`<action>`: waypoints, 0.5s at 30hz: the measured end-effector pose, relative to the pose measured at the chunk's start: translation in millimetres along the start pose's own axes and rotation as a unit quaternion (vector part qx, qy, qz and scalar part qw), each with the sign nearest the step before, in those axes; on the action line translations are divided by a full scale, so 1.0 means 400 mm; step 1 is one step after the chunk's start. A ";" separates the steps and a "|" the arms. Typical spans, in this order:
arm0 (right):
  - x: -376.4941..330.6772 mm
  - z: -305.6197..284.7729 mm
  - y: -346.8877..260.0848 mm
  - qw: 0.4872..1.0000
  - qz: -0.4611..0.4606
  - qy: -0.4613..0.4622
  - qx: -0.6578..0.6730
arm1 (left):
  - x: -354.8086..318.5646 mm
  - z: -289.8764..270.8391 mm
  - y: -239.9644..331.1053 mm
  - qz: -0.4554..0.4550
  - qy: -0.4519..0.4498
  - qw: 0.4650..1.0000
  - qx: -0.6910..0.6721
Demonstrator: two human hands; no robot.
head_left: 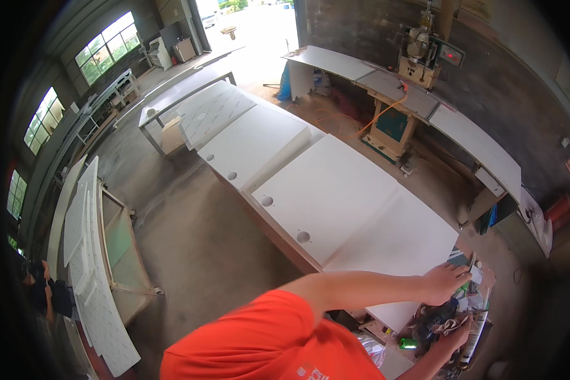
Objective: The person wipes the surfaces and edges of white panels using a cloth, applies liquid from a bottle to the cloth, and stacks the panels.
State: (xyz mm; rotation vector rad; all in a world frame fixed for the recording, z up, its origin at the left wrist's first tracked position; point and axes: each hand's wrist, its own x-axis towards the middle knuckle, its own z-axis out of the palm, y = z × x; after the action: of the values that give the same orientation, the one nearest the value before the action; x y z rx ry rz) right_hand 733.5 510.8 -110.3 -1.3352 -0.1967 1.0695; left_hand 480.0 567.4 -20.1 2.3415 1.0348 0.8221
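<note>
My left arm reaches across the near end of a white panel (392, 234). My left hand (446, 283) has its fingers stretched out over a cluttered tray of tools and small items, close to a small white thing (475, 273). Lower in the same clutter, my right hand (456, 335) has its fingers curled beside a crumpled pale cloth (448, 325); what they hold is too small to make out. Dark items (429, 320) lie between the hands, and a green can (408, 343) lies on its side nearby.
More white panels (259, 144), some with round holes, lie along the long bench. Another bench with panels (92, 272) stands left, near a person (47, 291). At right is a drilling machine (419, 54) over a long worktop (475, 133); an orange hose (381, 114) hangs there.
</note>
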 end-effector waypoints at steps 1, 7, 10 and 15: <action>-0.061 0.062 -0.010 1.000 -0.006 -0.006 -0.006 | -0.053 -0.043 -0.016 0.016 0.056 0.998 -0.014; -0.430 0.512 0.043 0.976 -0.056 -0.149 -0.148 | -0.490 -0.366 -0.086 0.004 0.300 0.954 -0.006; -0.470 0.687 0.183 0.948 -0.103 -0.272 -0.129 | -0.742 -0.477 -0.150 -0.143 0.362 0.921 -0.002; -0.808 1.121 0.344 0.832 -0.280 -0.450 -0.166 | -1.162 -0.627 -0.274 -0.290 0.487 0.823 0.039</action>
State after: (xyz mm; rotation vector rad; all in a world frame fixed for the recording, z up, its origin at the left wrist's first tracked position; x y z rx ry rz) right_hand 189.2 567.9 47.0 -0.8605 -1.4467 1.0942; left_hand 4.4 316.5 -62.0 1.3751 2.0527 1.7563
